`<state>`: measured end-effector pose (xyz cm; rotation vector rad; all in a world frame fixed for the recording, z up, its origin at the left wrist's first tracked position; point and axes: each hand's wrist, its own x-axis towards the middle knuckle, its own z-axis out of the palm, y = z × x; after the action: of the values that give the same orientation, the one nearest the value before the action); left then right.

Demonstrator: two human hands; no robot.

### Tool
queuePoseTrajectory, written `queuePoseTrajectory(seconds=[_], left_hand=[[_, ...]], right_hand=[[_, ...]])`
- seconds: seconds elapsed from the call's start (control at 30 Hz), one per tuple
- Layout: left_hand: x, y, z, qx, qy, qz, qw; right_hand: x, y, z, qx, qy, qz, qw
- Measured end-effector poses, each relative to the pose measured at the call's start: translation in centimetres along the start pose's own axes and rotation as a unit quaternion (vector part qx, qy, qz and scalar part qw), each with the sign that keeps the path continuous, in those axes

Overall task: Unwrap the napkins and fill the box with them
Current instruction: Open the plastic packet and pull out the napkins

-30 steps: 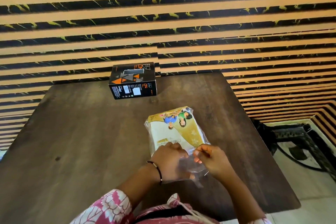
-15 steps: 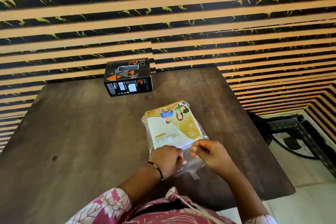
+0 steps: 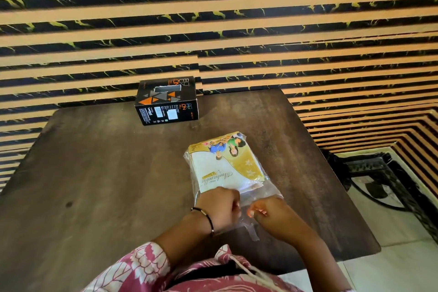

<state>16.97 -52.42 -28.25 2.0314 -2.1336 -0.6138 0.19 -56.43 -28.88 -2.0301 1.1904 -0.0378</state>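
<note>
A pack of napkins (image 3: 225,166) in clear plastic wrap, with a white and gold printed label, lies flat on the dark wooden table (image 3: 94,173). My left hand (image 3: 219,208) pinches the near open end of the wrap on its left side. My right hand (image 3: 270,216) pinches the same plastic edge on the right, a small gap apart from the left. A black box (image 3: 166,99) with orange triangles and a slot in its top stands at the far edge of the table, apart from the pack.
A striped black and tan wall (image 3: 213,19) rises right behind the table. A black metal chair frame (image 3: 369,173) stands on the tiled floor to the right of the table edge.
Both hands have shifted slightly toward me along the wrap's open end and pulled a little apart. The pack and box stay where they were; the view has tilted.
</note>
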Motion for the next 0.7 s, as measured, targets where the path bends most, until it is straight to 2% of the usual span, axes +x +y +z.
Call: queuePoseTrajectory(seconds=[0.17, 0.23, 0.27, 0.3, 0.33, 0.37, 0.4, 0.43, 0.63, 0.7], left_hand=[[0.4, 1.0, -4.4, -0.139, 0.125, 0.017, 0.982], [0.5, 1.2, -5.5, -0.193, 0.135, 0.019, 0.972], [0.5, 1.4, -5.8, -0.209, 0.135, 0.022, 0.968], [0.5, 1.4, -5.9, -0.222, 0.132, 0.024, 0.966], [0.5, 1.5, -5.9, -0.234, 0.125, 0.027, 0.964], [0.4, 1.7, -5.8, -0.241, 0.117, 0.03, 0.963], [0.4, 1.9, -5.6, -0.244, 0.107, 0.034, 0.963], [0.3, 2.1, -5.4, -0.248, 0.097, 0.037, 0.963], [0.1, 3.2, -5.1, -0.27, 0.092, 0.049, 0.957], [0.1, 3.4, -5.4, -0.277, 0.1, 0.049, 0.954]], right_hand=[[0.2, -1.9, 1.9, 0.049, 0.06, -0.038, 0.996], [0.5, -2.9, 2.4, 0.178, 0.091, 0.021, 0.98], [0.5, -3.3, 2.2, 0.313, 0.093, 0.074, 0.942], [0.7, -3.6, 2.0, 0.466, 0.079, 0.116, 0.874], [0.7, -3.8, 1.7, 0.596, 0.06, 0.153, 0.786], [0.8, -3.7, 1.3, 0.676, 0.056, 0.18, 0.713], [1.0, -3.5, 1.0, 0.712, 0.059, 0.198, 0.671], [1.2, -3.4, 0.8, 0.728, 0.064, 0.209, 0.65], [1.7, -3.1, 1.3, 0.72, 0.077, 0.217, 0.654], [1.8, -2.8, 1.1, 0.704, 0.082, 0.186, 0.68]])
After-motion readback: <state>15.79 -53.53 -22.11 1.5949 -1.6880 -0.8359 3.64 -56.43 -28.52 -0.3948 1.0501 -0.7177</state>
